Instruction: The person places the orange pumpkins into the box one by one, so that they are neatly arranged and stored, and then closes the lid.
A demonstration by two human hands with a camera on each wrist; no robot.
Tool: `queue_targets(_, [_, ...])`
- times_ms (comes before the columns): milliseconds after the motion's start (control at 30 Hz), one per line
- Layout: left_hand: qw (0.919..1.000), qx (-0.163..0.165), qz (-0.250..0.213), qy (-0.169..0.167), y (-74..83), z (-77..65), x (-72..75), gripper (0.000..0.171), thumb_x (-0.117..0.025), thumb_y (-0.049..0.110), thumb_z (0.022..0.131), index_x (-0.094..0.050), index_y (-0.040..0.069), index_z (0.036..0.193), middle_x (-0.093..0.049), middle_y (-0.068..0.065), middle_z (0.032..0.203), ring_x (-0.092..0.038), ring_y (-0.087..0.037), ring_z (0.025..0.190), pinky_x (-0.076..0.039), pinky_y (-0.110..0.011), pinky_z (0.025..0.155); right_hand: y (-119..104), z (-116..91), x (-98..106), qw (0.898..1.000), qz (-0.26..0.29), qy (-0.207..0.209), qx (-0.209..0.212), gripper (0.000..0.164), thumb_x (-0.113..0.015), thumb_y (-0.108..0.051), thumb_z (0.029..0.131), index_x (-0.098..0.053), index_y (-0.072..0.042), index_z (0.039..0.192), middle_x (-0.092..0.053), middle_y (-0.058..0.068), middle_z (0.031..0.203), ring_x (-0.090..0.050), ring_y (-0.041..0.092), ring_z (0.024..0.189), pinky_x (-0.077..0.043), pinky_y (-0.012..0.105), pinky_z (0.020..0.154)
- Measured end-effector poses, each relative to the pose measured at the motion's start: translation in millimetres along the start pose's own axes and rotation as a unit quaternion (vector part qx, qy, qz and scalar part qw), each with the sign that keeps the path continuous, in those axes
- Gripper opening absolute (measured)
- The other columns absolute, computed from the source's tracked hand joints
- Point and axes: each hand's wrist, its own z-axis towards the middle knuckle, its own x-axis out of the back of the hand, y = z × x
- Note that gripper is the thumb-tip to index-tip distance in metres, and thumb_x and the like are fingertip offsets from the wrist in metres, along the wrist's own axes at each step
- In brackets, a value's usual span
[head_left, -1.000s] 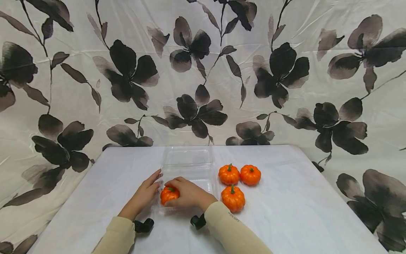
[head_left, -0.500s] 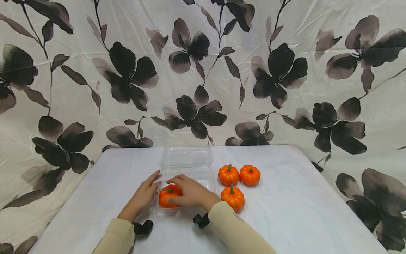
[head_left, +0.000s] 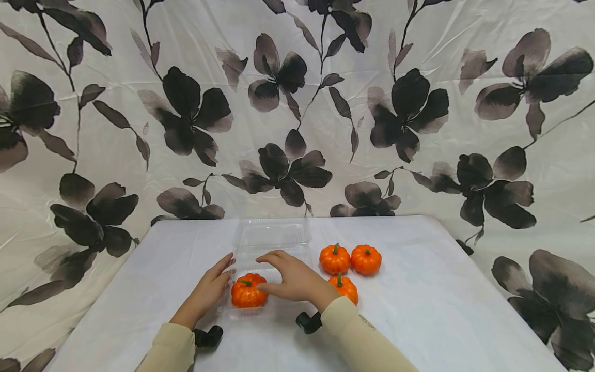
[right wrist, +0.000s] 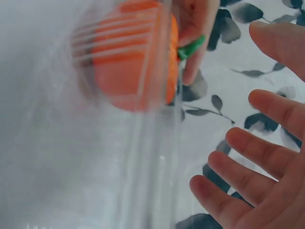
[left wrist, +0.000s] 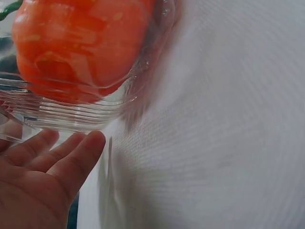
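One small orange pumpkin (head_left: pixel 246 292) with a green stem sits in the front left of a clear plastic clamshell box (head_left: pixel 271 235), whose lid lies back on the table. My left hand (head_left: pixel 209 287) is at the box's left side; in the left wrist view its straight fingers (left wrist: pixel 78 160) reach the ribbed wall. Spread and holding nothing, my right hand (head_left: pixel 297 279) hovers over the box, just right of the pumpkin. In the right wrist view this pumpkin (right wrist: pixel 136 57) shows through the plastic, apart from the right hand's fingers (right wrist: pixel 248 143).
Right of the box stand two more pumpkins, one at the back (head_left: pixel 334 260) and one beside it (head_left: pixel 366 260). A third pumpkin (head_left: pixel 346 290) is nearer, partly covered by the right forearm. A white cloth covers the table (head_left: pixel 418 299); a flowered curtain (head_left: pixel 344 139) hangs behind.
My right hand has let go of the pumpkin in the box, spread its fingers and drawn away to the right. My left hand has stayed at the box's side.
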Motion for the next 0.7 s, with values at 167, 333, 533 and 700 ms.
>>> queue_targets(167, [1.0000, 0.008, -0.004, -0.004, 1.2, 0.7, 0.8, 0.056, -0.034, 0.011, 0.100, -0.021, 0.005, 0.154, -0.033, -0.023, 0.154, -0.038, -0.041, 0.139, -0.036, -0.056, 0.110, 4.6, -8.3, 10.6, 1.000, -0.014, 0.009, 0.006, 0.058, -0.060, -0.054, 0.089, -0.048, -0.032, 0.140, -0.046, -0.004, 0.145, -0.053, 0.019, 0.126, -0.047, 0.040, 0.105])
queue_targets(333, [0.9999, 0.009, 0.001, -0.007, 2.2, 0.2, 1.1, 0.056, -0.034, 0.011, 0.100, -0.021, 0.006, 0.154, -0.033, -0.022, 0.155, -0.036, -0.041, 0.140, -0.034, -0.057, 0.111, 11.8, -17.7, 19.3, 1.000, -0.018, 0.017, 0.005, 0.057, -0.060, -0.051, 0.089, -0.047, -0.032, 0.141, -0.045, -0.004, 0.147, -0.049, 0.018, 0.130, -0.045, 0.042, 0.107])
queue_targets(533, [0.9999, 0.008, -0.001, -0.007, 2.4, 0.7, 1.4, 0.056, -0.034, 0.011, 0.100, -0.022, 0.006, 0.154, -0.033, -0.022, 0.154, -0.036, -0.041, 0.140, -0.034, -0.057, 0.111, 24.6, -28.9, 26.7, 1.000, -0.013, 0.025, -0.014, 0.059, -0.061, -0.053, 0.089, -0.047, -0.031, 0.141, -0.043, -0.004, 0.148, -0.046, 0.019, 0.134, -0.043, 0.043, 0.109])
queue_targets(700, [0.9999, 0.010, -0.002, -0.010, 1.9, 2.2, 1.6, 0.056, -0.034, 0.012, 0.100, -0.021, 0.007, 0.154, -0.032, -0.022, 0.155, -0.037, -0.040, 0.140, -0.035, -0.056, 0.111, 33.8, -38.6, 32.1, 0.999, 0.010, 0.024, -0.028, 0.060, -0.062, -0.052, 0.088, -0.046, -0.030, 0.142, -0.042, -0.003, 0.149, -0.047, 0.021, 0.133, -0.043, 0.044, 0.109])
